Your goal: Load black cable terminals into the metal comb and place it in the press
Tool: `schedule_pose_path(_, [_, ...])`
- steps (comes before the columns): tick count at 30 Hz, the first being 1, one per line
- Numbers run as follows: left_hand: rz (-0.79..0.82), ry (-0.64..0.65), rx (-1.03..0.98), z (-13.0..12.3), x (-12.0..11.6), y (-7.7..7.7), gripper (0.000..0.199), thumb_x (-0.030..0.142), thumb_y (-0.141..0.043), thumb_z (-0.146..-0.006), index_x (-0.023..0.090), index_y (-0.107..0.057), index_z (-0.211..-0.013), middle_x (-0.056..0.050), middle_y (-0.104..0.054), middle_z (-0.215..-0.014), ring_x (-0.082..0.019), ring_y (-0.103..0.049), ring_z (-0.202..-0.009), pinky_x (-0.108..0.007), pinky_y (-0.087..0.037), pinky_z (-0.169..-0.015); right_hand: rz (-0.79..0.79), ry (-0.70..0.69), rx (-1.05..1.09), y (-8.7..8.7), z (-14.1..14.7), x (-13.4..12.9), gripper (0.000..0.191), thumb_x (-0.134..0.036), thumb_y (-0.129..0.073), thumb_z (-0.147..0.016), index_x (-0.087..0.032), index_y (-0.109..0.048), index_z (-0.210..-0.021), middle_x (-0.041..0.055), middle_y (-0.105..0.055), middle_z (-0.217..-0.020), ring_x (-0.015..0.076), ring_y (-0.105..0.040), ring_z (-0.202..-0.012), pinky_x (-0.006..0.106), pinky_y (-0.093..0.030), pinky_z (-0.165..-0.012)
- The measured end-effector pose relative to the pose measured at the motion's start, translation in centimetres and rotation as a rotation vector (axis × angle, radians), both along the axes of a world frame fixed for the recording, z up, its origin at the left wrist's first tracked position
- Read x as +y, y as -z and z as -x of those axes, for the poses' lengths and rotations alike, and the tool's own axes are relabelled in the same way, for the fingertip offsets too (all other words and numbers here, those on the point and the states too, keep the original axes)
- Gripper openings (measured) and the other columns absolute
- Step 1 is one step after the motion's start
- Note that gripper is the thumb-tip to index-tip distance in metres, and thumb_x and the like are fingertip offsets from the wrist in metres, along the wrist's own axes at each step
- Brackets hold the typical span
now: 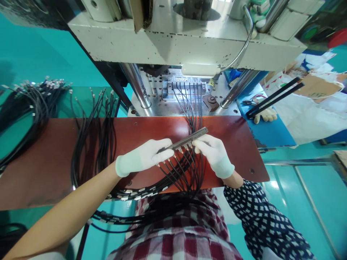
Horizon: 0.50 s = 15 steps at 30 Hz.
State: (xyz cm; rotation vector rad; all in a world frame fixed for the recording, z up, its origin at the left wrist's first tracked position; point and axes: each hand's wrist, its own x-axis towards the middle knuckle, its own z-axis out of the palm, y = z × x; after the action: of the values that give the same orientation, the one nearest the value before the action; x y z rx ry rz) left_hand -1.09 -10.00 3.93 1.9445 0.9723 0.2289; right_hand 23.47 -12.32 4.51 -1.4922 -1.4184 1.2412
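Note:
My left hand (151,155), in a white glove, grips the left end of a narrow dark metal bar (189,139), with the thumb on the near side. Several black cables (176,173) with small metal ends run from the bar's near edge toward my body. At the bar's right part, my right hand (213,153), also gloved, pinches a cable end against it. Beyond the bar, more black cables lead to a metal mold block (185,90) on the press bed. The bar is tilted, its right end farther from me.
A reddish-brown board (227,126) spans the front of the press (162,45). Cable bundles (104,144) lie on its left part, with another bundle (46,97) at far left. On the right, a blue surface (276,131) holds pliers, a glove (267,115) and two black bars (276,97).

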Motion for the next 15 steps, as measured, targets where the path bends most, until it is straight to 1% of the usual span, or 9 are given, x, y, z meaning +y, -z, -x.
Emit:
schedule_pose_path(2, [0.005,-0.011,-0.023,0.0,-0.1,0.1,0.039,0.052,-0.041,-0.097,0.017,-0.051,-0.086,0.002,-0.054,-0.074,-0.010,-0.050,-0.064,-0.023,-0.037,-0.062,-0.031,-0.009,-0.034,0.3,-0.1,-0.1,0.027,-0.034,-0.058,-0.087,-0.018,-0.060,-0.065,-0.0010,-0.059,-0.063,0.0109,-0.047,-0.057,0.026,-0.040,-0.062])
schedule_pose_path(4, [0.066,-0.019,-0.066,0.0,-0.2,0.2,0.039,0.053,-0.040,-0.097,0.017,-0.050,-0.086,0.003,-0.053,-0.072,-0.009,-0.049,-0.062,-0.023,-0.037,-0.060,-0.074,-0.031,-0.112,0.7,-0.2,-0.5,0.027,-0.035,-0.056,-0.090,-0.018,-0.063,-0.070,0.0003,-0.062,-0.067,0.0131,-0.054,-0.064,0.026,-0.043,-0.066])
schedule_pose_path(6, [0.125,-0.023,-0.099,0.0,-0.2,0.3,0.040,0.054,-0.040,-0.097,0.017,-0.048,-0.084,0.004,-0.051,-0.068,-0.009,-0.048,-0.059,-0.022,-0.037,-0.058,-0.131,-0.031,-0.252,0.9,-0.3,-1.1,0.023,-0.034,-0.055,-0.090,-0.018,-0.068,-0.080,0.0004,-0.064,-0.070,0.0140,-0.056,-0.066,0.026,-0.044,-0.067])
schedule_pose_path(8, [0.148,-0.026,-0.111,0.0,-0.3,0.3,0.040,0.054,-0.041,-0.097,0.017,-0.047,-0.081,0.005,-0.049,-0.064,-0.009,-0.047,-0.057,-0.022,-0.036,-0.056,-0.207,0.003,-0.425,1.1,-0.1,-1.7,0.019,-0.032,-0.056,-0.089,-0.019,-0.070,-0.086,-0.0009,-0.064,-0.068,0.0126,-0.054,-0.060,0.026,-0.042,-0.065])
schedule_pose_path(10, [0.135,-0.035,-0.107,0.0,-0.3,0.2,0.041,0.054,-0.042,-0.096,0.017,-0.046,-0.080,0.005,-0.049,-0.064,-0.008,-0.046,-0.057,-0.022,-0.034,-0.057,-0.311,0.043,-0.568,1.3,0.2,-2.1,0.017,-0.028,-0.056,-0.087,-0.019,-0.071,-0.084,-0.0019,-0.063,-0.065,0.0106,-0.049,-0.054,0.025,-0.039,-0.063])
schedule_pose_path(12, [0.119,-0.043,-0.099,-0.1,-0.4,0.1,0.041,0.054,-0.042,-0.096,0.017,-0.047,-0.080,0.005,-0.048,-0.065,-0.008,-0.045,-0.058,-0.022,-0.033,-0.057,-0.425,0.066,-0.659,1.3,0.6,-2.2,0.018,-0.025,-0.055,-0.088,-0.019,-0.069,-0.078,-0.0019,-0.062,-0.064,0.0100,-0.048,-0.054,0.024,-0.037,-0.063])
schedule_pose_path(15, [0.100,-0.042,-0.085,-0.3,-0.5,0.0,0.042,0.054,-0.041,-0.097,0.017,-0.046,-0.079,0.005,-0.046,-0.065,-0.008,-0.043,-0.059,-0.023,-0.031,-0.057,-0.563,0.076,-0.788,1.5,0.9,-1.9,0.022,-0.023,-0.053,-0.088,-0.018,-0.060,-0.067,-0.0020,-0.057,-0.060,0.0103,-0.047,-0.056,0.025,-0.033,-0.061])
